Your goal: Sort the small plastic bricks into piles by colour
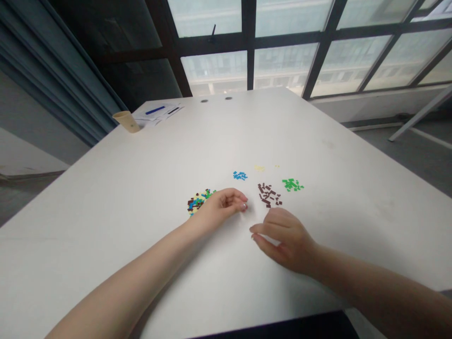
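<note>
Brown pieces (266, 194) on white table (106, 197), laterally between blue pieces (240, 175) and green pieces (291, 184).
Just beyond right hand (294, 240); mixed pile (198, 203) partly hidden by left hand (216, 207). Both: fingers curled, tips near thumb, any hold indiscernible.

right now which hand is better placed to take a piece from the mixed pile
Probably the left hand: it's closer to the mixed-colour pile and partly hides it in this view, though it points away. The right hand is farther off, nearer the brown pieces.

white table (254, 132) bearing coloured pieces (291, 184); cup (127, 122); papers (158, 116)
</note>
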### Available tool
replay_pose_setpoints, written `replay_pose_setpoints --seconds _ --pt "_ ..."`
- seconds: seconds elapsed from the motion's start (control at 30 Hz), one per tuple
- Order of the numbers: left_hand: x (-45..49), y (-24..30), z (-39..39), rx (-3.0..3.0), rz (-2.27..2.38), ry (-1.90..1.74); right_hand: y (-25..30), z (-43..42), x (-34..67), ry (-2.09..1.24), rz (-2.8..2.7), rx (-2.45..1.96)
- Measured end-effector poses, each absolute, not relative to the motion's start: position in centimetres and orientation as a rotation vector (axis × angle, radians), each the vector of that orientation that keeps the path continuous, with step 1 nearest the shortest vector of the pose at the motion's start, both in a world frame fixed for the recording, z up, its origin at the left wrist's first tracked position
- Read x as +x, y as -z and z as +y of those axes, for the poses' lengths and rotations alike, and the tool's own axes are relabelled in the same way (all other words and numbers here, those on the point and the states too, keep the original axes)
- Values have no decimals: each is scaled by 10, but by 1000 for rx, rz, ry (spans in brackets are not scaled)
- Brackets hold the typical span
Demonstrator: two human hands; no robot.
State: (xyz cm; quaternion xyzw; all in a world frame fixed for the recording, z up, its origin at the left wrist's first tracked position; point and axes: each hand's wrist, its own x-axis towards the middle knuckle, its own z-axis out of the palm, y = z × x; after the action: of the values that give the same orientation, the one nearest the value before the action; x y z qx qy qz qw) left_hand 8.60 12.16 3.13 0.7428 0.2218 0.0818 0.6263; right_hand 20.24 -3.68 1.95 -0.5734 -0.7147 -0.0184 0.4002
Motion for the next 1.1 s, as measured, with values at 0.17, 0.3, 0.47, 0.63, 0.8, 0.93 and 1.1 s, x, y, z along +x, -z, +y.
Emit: replay_pose_setpoints --seconds 0.17,0.3,0.47,0.63,0.8,0.93,1.1 --pt "85 -28 100 1217 471 2 -28 -33 220 34 -1727 -1442" --pt "84 -23 96 1027 493 27 -27 -31 221 -2 -1745 -1494" --pt "84 -19 96 964 518 16 -25 -30 218 -24 -1739 -1532" --pt "85 -12 94 988 535 32 -22 -30 218 -15 -1738 -1531" --pt "86 -12 97 1210 482 42 -20 -30 219 -27 -1745 -1552" --pt "81 -30 116 1819 528 -77 -18 -30 223 -116 -1819 -1709" --pt "71 -45 140 2621 903 -89 -15 -29 222 -260 -2090 -1923"
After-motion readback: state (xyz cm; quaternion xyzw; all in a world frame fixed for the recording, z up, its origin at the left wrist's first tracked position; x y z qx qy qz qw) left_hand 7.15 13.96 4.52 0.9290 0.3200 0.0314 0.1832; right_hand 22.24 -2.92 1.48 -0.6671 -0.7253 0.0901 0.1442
